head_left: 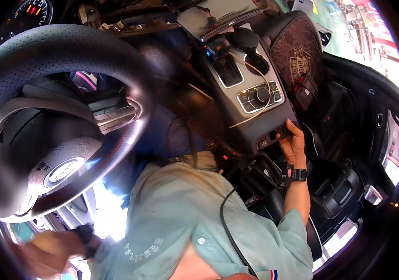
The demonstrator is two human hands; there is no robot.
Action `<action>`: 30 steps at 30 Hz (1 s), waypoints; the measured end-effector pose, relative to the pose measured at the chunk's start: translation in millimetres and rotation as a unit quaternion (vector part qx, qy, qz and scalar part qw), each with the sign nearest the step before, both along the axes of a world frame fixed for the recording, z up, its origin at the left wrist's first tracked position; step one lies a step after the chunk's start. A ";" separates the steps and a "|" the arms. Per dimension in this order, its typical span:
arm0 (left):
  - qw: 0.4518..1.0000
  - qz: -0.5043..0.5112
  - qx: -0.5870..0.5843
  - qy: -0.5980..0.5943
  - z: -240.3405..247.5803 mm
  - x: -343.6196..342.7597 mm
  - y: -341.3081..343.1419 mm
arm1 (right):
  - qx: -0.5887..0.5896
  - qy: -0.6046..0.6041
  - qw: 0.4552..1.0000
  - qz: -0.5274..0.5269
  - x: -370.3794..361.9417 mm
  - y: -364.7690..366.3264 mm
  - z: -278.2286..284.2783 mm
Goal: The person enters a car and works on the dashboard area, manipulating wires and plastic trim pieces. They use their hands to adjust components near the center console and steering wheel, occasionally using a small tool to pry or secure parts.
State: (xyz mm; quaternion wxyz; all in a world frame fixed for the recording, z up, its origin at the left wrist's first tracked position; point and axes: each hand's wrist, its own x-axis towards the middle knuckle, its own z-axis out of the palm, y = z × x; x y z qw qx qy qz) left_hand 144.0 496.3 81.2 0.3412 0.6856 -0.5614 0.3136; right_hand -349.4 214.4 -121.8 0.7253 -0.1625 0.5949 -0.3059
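Observation:
My right hand (293,142) has its fingers curled round the rear end of the centre console trim panel (248,128), beside a small switch (264,143). Its thumb lies along the panel's edge. On this panel sit a gear lever (218,46) and a round control knob (262,95) among buttons. A thin pale cord (268,103) lies loosely across it. At the lower left, below the steering wheel (64,46), my left hand (45,252) is smeared by motion. Its fingers cannot be made out.
Behind the panel, the opened console (264,172) shows dark brackets and wiring. A patterned passenger seat (297,51) with a black-and-red device (303,91) stands to the right. Further up, a grey trim piece (208,23) lies across the stripped dashboard. A black cord (225,224) crosses my shirt.

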 end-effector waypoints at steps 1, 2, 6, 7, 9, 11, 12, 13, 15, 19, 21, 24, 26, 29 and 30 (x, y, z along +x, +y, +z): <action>0.996 -0.039 -0.066 0.051 -19.6 -34.0 5.5 | 0.009 -0.013 1.000 0.014 0.6 -4.9 -2.8; 0.984 -0.121 0.032 0.128 -30.0 -56.4 -2.1 | 0.015 -0.021 0.999 0.025 1.5 -9.2 -4.4; 0.747 -0.186 0.306 0.560 -124.0 -130.9 -100.3 | 0.009 -0.015 0.999 0.041 6.8 -14.6 -12.1; 0.678 -0.164 0.329 0.636 -160.0 -138.6 -119.6 | 0.006 -0.010 0.999 0.036 2.8 -12.3 -13.0; 0.576 -0.140 0.321 0.738 -221.5 -137.5 -161.1 | 0.012 0.006 1.000 0.013 6.6 -9.9 -9.0; 0.615 -0.072 0.310 0.721 -281.9 -149.2 -212.4 | 0.010 0.023 1.000 -0.002 -5.2 -7.2 -12.8; 0.626 -0.017 0.319 0.711 -312.1 -150.8 -238.2 | 0.010 0.029 1.000 -0.008 -8.7 -6.8 -14.6; 0.583 -0.013 0.308 0.752 -363.5 -147.9 -258.0 | 0.007 0.024 1.000 0.001 -4.2 -8.6 -13.6; 0.502 0.019 0.289 0.815 -388.4 -133.2 -271.9 | 0.004 0.015 1.000 0.026 11.1 -13.1 -11.0; 0.542 0.062 0.327 0.772 -374.9 -129.5 -283.8 | 0.012 0.031 0.999 0.005 6.4 -10.2 -11.6; 0.721 0.093 0.388 0.566 -373.5 -135.1 -287.6 | -0.003 0.049 0.999 0.001 12.6 -8.6 -3.5; 0.745 0.088 0.223 0.623 -356.9 -139.0 -289.7 | -0.007 0.061 0.998 -0.001 12.2 -9.8 1.3; 0.754 0.080 0.240 0.606 -368.3 -136.5 -290.1 | -0.012 0.067 0.998 0.005 17.5 -12.4 5.2; 0.698 0.039 0.234 0.676 -366.2 -135.8 -283.1 | -0.036 0.084 0.996 0.009 31.6 -14.8 16.6; 0.607 0.013 0.247 0.755 -330.6 -140.9 -280.4 | -0.043 0.097 0.994 0.001 26.0 -12.0 21.4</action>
